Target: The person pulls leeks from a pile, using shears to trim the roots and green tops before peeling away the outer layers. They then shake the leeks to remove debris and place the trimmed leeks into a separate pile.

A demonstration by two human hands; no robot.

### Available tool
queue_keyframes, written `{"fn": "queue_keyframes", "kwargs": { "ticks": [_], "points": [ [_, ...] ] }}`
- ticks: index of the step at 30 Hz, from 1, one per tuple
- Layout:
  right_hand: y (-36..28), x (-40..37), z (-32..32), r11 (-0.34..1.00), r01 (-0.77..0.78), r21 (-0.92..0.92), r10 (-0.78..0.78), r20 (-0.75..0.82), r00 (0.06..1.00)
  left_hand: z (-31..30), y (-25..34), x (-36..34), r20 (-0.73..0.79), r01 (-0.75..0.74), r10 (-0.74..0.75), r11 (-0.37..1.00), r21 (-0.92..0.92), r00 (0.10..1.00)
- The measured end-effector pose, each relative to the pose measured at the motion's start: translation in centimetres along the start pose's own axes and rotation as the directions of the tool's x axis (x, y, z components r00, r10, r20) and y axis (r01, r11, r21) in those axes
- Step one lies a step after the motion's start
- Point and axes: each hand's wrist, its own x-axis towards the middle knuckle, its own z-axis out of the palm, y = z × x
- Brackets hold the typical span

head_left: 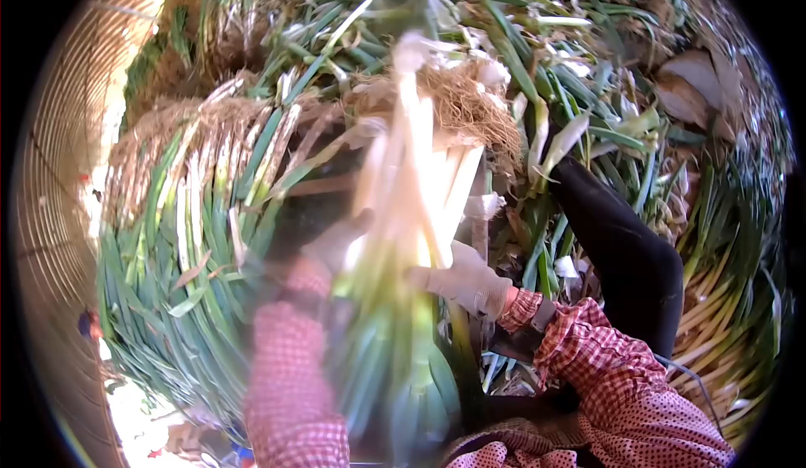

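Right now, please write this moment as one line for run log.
left hand: against onion bunch, blurred | right hand: gripping same bunch | bunch roots: far end | onion pile: left of bunch

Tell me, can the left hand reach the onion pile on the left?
Probably yes: the left hand is near the onion pile and nothing visible blocks it, though it seems busy at the blurred bunch.

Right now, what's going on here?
Someone in gloves has a bunch of green onions between their hands, root ends away from them. The right hand grips one side; the left hand, blurred, is at the other. A big stack of onions sits to the left.
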Motion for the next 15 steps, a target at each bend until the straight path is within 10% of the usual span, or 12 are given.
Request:
{"fn": "queue_keyframes", "kwargs": {
  "ticks": [5, 8, 10, 15],
  "points": [
    [-4.7, -5.1, 5.1, 0.731, 0.381, 0.566, -0.39, -0.11, 0.914, 9.4, 6.9, -8.1, 0.08, -0.46, 0.486, 0.744, 0.484, 0.871],
    [-7.4, -9.2, 7.4, 0.576, 0.424, 0.699, -0.523, -0.084, 0.848, 12.0, 10.7, -16.1, -0.09, -0.277, 0.52, 0.585, 0.763, 0.849],
    [-8.0, -11.2, 9.5, 0.535, 0.38, 0.754, -0.63, 0.056, 0.775, 18.2, 13.4, -22.1, -0.272, -0.265, 0.465, 0.797, 0.542, 0.842],
    [-7.7, -20.7, 14.8, 0.49, 0.532, 0.69, -0.676, -0.084, 0.732, 22.3, 6.8, -26.6, -0.306, -0.277, 0.582, 0.704, 0.654, 0.754]
  ]
}}
